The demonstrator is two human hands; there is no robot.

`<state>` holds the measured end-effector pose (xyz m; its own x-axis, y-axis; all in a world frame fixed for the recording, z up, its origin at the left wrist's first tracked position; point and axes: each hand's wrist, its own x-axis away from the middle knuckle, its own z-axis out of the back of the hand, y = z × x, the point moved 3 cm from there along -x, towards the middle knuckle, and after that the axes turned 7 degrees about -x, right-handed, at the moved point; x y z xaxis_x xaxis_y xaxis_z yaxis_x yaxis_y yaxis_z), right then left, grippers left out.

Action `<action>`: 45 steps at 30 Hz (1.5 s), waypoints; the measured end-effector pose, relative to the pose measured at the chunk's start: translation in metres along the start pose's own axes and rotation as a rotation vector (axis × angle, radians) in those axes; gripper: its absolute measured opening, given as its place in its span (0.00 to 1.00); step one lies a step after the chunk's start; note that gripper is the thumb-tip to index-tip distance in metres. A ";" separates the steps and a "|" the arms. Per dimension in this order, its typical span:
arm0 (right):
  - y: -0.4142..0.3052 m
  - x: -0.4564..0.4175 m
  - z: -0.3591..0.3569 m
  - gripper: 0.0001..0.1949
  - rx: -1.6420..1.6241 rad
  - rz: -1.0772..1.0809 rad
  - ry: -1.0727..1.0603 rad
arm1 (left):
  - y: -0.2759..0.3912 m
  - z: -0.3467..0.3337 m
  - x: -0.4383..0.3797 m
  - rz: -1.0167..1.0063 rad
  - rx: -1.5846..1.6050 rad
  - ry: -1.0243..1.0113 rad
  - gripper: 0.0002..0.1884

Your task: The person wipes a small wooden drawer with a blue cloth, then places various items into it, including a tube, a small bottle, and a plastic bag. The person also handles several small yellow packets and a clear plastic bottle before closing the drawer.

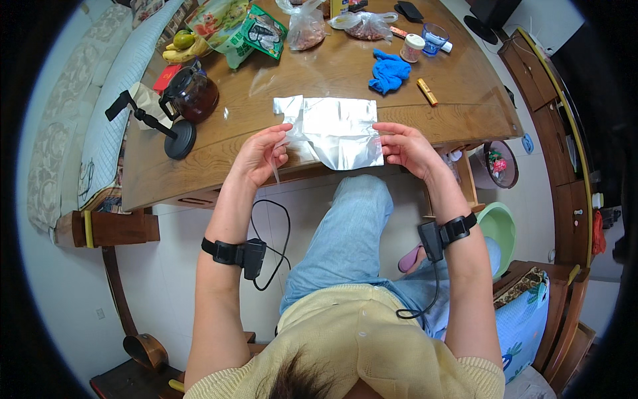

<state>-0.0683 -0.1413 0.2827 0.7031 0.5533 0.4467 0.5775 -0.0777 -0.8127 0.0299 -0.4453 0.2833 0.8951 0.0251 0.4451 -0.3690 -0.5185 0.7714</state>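
A shiny silver foil sheet or bag [344, 134] lies at the near edge of the wooden table, its lower part reaching over the edge. My left hand [266, 149] pinches thin clear plastic film [295, 130] at the left side of the foil. At the foil's right edge is my right hand [404, 147], fingers bent and touching or very near it; whether it grips the edge is unclear. Beyond the foil lie a crumpled blue cloth [389, 71] and a small orange-yellow tube or packet [427, 92].
At the left stand a glass pot of dark liquid [192, 95] and a black round-based stand [180, 139]. Fruit, packets and knotted plastic bags [306, 27] line the far side. A jar [412, 48] and a blue cup [433, 40] stand far right. An open drawer [466, 179] juts out below.
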 end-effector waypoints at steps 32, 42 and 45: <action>-0.025 -0.023 -0.020 0.11 1.294 0.963 0.442 | -0.027 -0.047 -0.043 0.039 -0.588 0.159 0.09; 0.026 -0.019 -0.119 0.31 1.560 0.747 0.221 | -0.030 -0.041 -0.037 0.014 -0.464 0.174 0.08; 0.039 -0.028 -0.120 0.28 1.649 0.790 0.222 | -0.030 -0.041 -0.037 0.000 -0.418 0.159 0.08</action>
<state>-0.0154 -0.2593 0.2831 0.6897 0.6791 -0.2514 -0.7238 0.6359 -0.2679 -0.0028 -0.3956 0.2623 0.8575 0.1732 0.4845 -0.4678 -0.1294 0.8743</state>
